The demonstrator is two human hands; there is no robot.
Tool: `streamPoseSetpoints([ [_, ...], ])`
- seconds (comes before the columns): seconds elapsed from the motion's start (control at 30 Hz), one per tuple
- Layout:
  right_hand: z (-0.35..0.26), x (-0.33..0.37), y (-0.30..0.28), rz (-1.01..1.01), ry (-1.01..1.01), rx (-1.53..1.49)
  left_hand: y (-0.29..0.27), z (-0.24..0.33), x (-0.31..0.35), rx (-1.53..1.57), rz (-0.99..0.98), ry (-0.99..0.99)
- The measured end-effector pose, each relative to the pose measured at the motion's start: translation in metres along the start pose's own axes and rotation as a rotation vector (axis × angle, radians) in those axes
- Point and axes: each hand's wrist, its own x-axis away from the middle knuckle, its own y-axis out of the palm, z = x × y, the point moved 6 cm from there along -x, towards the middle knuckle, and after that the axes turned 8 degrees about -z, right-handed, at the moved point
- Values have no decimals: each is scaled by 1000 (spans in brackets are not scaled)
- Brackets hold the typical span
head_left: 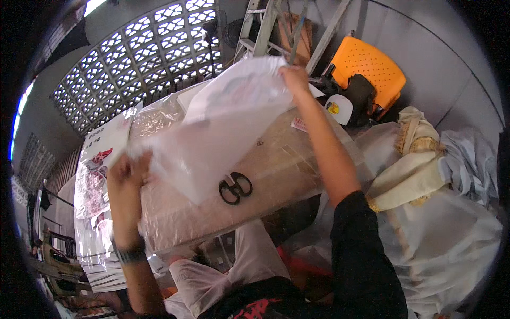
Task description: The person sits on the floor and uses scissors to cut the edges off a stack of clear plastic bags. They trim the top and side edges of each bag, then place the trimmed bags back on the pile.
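Observation:
A thin, see-through white sheet with a faint print on its far part is stretched at a slant above the work table. My right hand is closed on its far right corner. At the sheet's left edge my left hand is closed, blurred by motion, and appears to pinch that edge. The sheet's near corner hangs down over the table. Just right of that corner lie black looped handles, which look like scissors; their blades cannot be made out.
Clear plastic covers the brown tabletop. Printed white sheets lie at the left. To the right are an orange chair, a white cap and heaped cream and grey cloth. A ladder stands behind.

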Motion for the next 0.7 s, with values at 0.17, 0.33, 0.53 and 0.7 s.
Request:
streamPoseSetpoints([
  [0.17, 19, -72, -76, 224, 19, -7, 42, -2, -137, 99, -201, 64],
  [0.33, 82, -102, -113, 141, 182, 305, 96, -75, -199, 152, -306, -58],
  [0.53, 113, -93, -112, 110, 197, 529, 117, -144, -217, 55, -276, -176],
  [0.7, 121, -90, -146, 279, 191, 618, 135, -137, -220, -158, -207, -26],
])
